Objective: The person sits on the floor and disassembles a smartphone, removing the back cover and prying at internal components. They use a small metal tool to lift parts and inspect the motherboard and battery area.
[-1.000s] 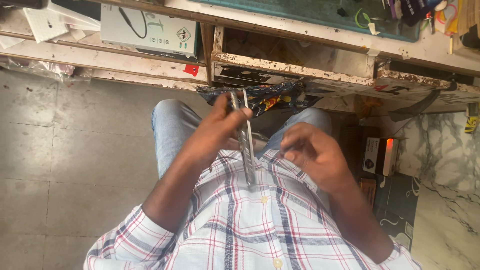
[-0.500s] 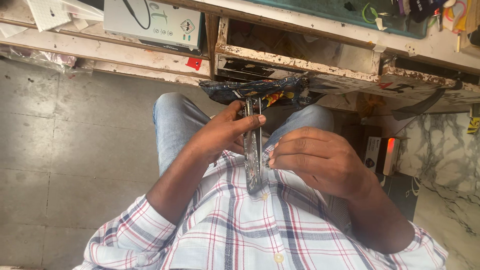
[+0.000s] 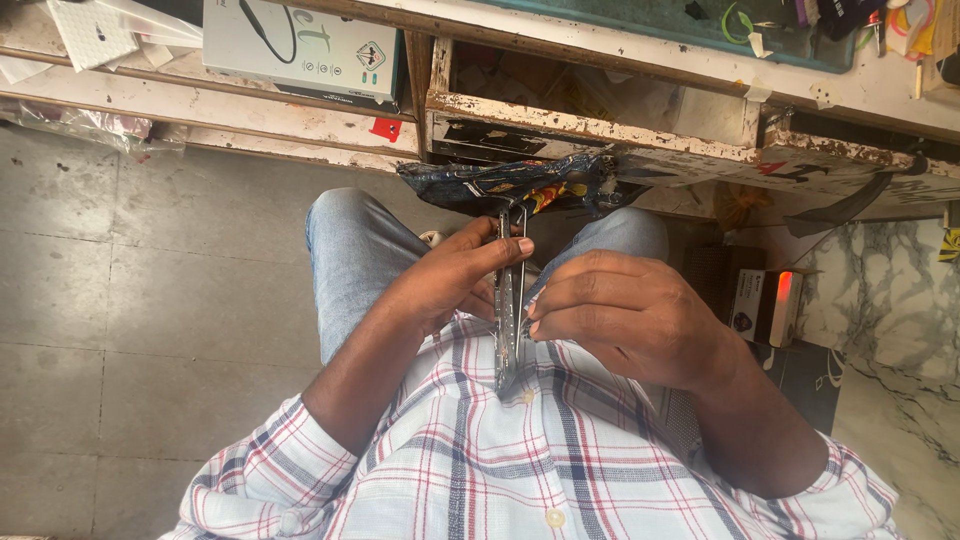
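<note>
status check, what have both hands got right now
Left hand grips the thin metal frame edge-on, thumb over its top. Right hand has fingertips at the frame's right edge. Frame over the lap, against the plaid shirt; nothing between the hands.

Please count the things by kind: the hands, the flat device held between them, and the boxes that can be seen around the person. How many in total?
Hands: 2, the left hand and the right hand
Flat device held edge-on: 1, the thin device
Boxes: 2, the white box on the shelf and the small box on the floor
Total: 5
</note>
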